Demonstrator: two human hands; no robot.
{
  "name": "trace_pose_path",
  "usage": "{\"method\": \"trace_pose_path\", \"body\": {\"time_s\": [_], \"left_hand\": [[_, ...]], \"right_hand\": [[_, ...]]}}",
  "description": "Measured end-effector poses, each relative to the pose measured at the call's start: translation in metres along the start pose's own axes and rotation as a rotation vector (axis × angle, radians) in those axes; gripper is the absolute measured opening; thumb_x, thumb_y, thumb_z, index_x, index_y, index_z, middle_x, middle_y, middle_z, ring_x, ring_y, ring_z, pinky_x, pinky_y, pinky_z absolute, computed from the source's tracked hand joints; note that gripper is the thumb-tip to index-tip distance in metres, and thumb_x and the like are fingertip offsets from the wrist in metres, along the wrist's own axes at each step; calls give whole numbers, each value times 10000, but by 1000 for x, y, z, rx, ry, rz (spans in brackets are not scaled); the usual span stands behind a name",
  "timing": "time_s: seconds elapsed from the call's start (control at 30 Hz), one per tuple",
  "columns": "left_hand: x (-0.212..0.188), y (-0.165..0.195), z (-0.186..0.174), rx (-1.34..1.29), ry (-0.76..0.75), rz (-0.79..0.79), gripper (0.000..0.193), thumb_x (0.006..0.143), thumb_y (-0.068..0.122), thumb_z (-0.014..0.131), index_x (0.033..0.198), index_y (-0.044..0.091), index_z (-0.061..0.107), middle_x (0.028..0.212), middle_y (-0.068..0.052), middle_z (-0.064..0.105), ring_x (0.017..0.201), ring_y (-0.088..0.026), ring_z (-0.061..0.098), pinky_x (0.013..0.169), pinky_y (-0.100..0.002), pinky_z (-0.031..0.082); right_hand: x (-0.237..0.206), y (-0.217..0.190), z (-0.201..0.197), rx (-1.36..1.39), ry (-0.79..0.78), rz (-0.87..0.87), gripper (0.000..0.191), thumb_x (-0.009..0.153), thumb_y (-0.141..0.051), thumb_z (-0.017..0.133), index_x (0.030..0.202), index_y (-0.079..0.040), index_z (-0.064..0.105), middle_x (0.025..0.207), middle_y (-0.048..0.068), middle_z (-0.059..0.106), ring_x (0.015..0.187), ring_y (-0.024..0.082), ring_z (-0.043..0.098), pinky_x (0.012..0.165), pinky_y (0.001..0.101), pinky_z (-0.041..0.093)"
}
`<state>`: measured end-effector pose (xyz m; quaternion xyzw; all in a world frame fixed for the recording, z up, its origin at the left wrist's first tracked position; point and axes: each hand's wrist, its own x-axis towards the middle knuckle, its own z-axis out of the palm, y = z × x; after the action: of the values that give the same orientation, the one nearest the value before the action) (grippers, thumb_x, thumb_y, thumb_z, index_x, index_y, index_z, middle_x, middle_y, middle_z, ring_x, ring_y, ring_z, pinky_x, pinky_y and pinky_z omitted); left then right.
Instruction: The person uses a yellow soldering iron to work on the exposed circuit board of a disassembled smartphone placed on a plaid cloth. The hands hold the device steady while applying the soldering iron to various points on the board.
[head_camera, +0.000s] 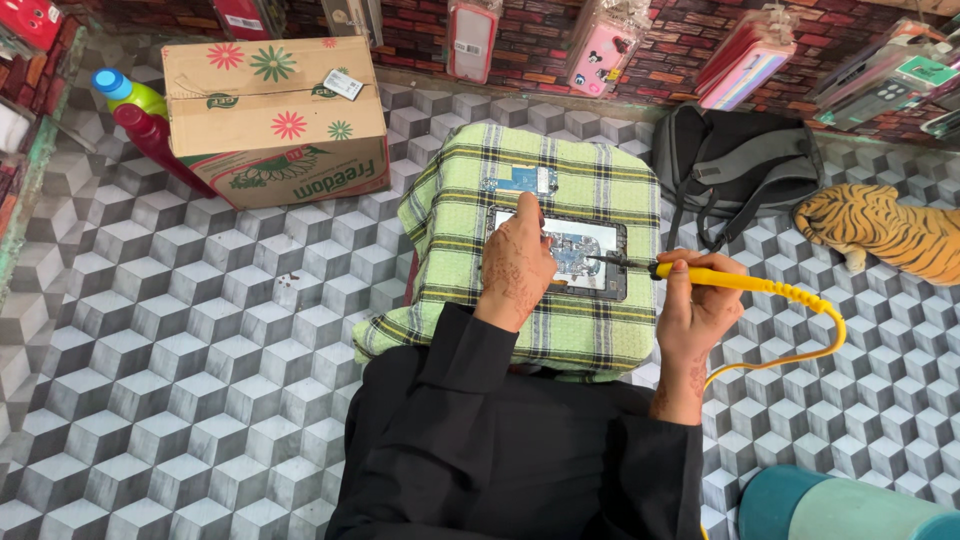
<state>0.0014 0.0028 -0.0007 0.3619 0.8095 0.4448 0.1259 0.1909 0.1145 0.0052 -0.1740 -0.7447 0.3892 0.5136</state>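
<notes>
From the head view, my left hand (517, 268) presses flat on the opened phone (570, 255), fingers loose, gripping nothing. The phone lies on a green checked cloth (460, 215) — a small circuit board (518, 180) sits just behind it. My right hand (695, 305) grips a yellow soldering iron (710, 279), its tip touching the phone.

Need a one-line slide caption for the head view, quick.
Left hand steadies an opened phone on a checked cloth while right hand applies a yellow soldering iron.
</notes>
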Motion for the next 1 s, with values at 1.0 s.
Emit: {"method": "trace_pose_path", "body": {"time_s": [1.0], "left_hand": [[-1,0,-2,-2,8,16,317,876,36,715,1061,38,458,820,-212,698,815,-415,721,706,-523,528]], "right_hand": [[1,3,-2,-50,28,1,159,1116,57,571,1188,8,438,1059,193,702,948,190,683,889,292,550]]}}
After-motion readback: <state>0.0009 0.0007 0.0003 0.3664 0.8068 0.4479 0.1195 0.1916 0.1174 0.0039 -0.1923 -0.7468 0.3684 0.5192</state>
